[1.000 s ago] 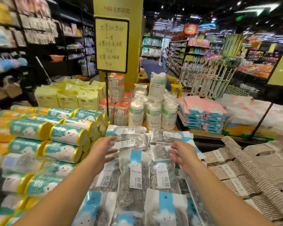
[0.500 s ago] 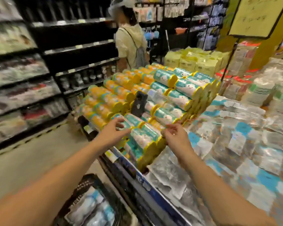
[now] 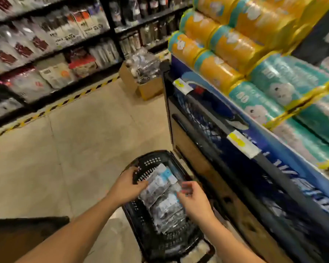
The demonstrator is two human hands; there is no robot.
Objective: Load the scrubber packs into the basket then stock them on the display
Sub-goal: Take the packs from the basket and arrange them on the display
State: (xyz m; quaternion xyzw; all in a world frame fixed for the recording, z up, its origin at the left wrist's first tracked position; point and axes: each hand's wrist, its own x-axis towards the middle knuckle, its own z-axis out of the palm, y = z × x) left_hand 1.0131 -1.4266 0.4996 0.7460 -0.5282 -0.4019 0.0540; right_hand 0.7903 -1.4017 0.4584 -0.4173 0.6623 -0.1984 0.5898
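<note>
Both hands reach down into the basket [image 3: 150,162], and the left hand [image 3: 127,185] holds the top pack [image 3: 160,182] at its left edge: its fingers are curled onto the clear wrapping, and its thumb points up toward the basket rim. The right hand [image 3: 195,199] is at the right edge of the same pack with its fingers bent. The picture is blurred there, so I cannot tell if this hand pinches the pack or only touches it.

More scrubber packs [image 3: 165,211] lie under the top one, inside the basket. They are clear bags with grey metal scrubbers and blue and white labels. The basket is black plastic with holes in its walls, and it stands on the beige floor [image 3: 84,139], just beside the foot of the display [image 3: 270,147].

This display has a blue front panel with a yellow price tag [image 3: 239,142] on it. Orange rolls [image 3: 217,69] and teal rolls [image 3: 264,95] are stacked on top of it.

Farther along the aisle, an open cardboard box [image 3: 141,86] with clear bags in it stands on the floor at the corner of the display. On the left, dark shelves [image 3: 46,54] hold packed goods, and a yellow and black tape line [image 3: 74,97] runs on the floor along them.
</note>
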